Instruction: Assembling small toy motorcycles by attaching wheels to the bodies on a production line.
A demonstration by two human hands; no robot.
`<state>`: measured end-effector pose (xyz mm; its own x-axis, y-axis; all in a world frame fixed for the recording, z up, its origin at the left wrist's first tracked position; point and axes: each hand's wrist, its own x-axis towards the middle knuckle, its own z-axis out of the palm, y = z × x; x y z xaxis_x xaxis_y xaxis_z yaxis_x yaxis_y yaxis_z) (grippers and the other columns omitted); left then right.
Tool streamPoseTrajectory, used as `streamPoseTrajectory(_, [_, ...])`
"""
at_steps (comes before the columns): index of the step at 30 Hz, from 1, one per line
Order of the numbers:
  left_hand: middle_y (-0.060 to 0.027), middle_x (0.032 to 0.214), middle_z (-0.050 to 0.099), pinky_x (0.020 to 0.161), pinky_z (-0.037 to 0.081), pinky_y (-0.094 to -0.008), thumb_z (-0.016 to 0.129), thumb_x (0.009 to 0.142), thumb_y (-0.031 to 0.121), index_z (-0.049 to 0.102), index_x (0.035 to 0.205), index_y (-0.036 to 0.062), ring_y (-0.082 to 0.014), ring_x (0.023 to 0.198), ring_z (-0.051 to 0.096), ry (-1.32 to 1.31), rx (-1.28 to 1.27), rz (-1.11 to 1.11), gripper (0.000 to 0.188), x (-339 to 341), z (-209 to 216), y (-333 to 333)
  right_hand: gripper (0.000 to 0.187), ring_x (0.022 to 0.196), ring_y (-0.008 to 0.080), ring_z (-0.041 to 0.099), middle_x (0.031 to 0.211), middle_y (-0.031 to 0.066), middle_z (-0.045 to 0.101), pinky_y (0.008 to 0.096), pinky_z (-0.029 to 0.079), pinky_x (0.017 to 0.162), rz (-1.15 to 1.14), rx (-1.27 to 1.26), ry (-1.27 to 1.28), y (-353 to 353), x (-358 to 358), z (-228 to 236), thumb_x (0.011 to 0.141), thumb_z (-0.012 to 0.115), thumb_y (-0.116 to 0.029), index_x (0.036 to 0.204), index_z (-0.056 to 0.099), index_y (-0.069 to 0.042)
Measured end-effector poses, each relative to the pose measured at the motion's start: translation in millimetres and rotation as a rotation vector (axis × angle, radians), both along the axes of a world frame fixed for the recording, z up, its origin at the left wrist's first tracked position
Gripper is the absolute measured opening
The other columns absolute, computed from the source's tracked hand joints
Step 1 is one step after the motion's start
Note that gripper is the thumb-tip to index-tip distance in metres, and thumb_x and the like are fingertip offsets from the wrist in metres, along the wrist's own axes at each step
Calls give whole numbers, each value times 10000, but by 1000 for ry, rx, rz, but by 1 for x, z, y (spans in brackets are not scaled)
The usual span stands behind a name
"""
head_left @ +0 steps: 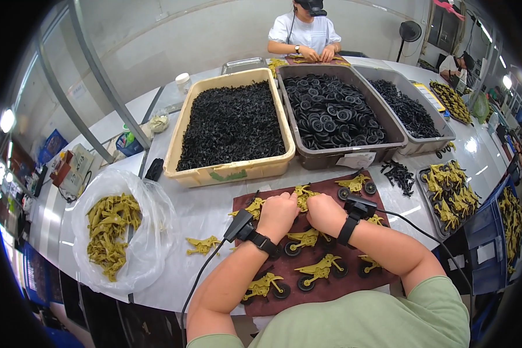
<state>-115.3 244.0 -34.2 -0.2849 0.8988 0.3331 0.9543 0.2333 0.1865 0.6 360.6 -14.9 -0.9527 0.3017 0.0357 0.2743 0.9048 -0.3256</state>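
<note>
My left hand (pixel 279 213) and my right hand (pixel 326 213) meet at the far part of a dark red mat (pixel 290 301). Between their closed fingertips is a yellow toy motorcycle body (pixel 303 196), pinched from both sides; its lower part is hidden by the hands. Around them, several yellow toy motorcycles with black wheels stand in rows on the mat, such as one toy motorcycle (pixel 321 269) close to me and another toy motorcycle (pixel 356 184) beyond my right hand. A loose yellow body (pixel 202 245) without wheels lies left of the mat.
Beyond the mat stand a cream bin (pixel 174 175) of small black parts, a brown bin (pixel 330 161) of black wheels and a grey bin (pixel 441 142). A plastic bag (pixel 156 243) holds yellow bodies; a tray (pixel 445 232) holds assembled motorcycles. Another person (pixel 310 35) works opposite.
</note>
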Motion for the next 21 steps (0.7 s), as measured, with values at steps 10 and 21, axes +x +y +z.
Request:
streamPoseTrajectory(10, [-102, 822, 633, 652, 518, -370, 707, 748, 186, 643, 1042, 19, -266, 729, 641, 72, 8, 11, 345, -1, -10, 1, 110, 718, 351, 666, 701, 198, 645, 405, 550, 665, -31, 70, -3, -28, -4, 3, 716, 624, -85, 741, 667, 13])
streamPoseTrajectory(21, [-92, 799, 628, 646, 516, -372, 701, 763, 211, 644, 1026, 33, -261, 736, 637, 19, -12, 14, 323, 1, -5, 1, 148, 722, 396, 649, 716, 268, 626, 435, 537, 673, 36, -99, 26, 14, -2, 1, 735, 602, -81, 710, 647, 57])
